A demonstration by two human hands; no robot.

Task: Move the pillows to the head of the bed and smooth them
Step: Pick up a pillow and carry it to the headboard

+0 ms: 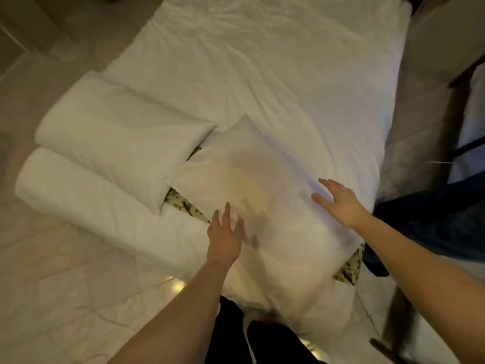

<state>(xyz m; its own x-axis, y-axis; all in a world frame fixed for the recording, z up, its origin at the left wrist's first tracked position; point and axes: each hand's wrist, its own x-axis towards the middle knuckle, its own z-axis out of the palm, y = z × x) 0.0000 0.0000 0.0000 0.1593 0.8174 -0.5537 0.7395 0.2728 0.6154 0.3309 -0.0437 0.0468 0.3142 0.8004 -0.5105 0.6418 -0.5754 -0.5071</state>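
White rectangular fabric pillow (262, 195), blurred, laid askew at the near end of the white-covered bed (262, 61) beside 2 white pillows (118, 137), is flanked by left hand (225, 237) and right hand (338, 203), fingers spread straight, nothing gripped; uneven strokes could leave it crooked or creased.

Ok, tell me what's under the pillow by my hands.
Floral-patterned fabric peeks out from under the pillow at its left edge and again at the near right corner. The pillow covers the rest, so what it is remains unclear.
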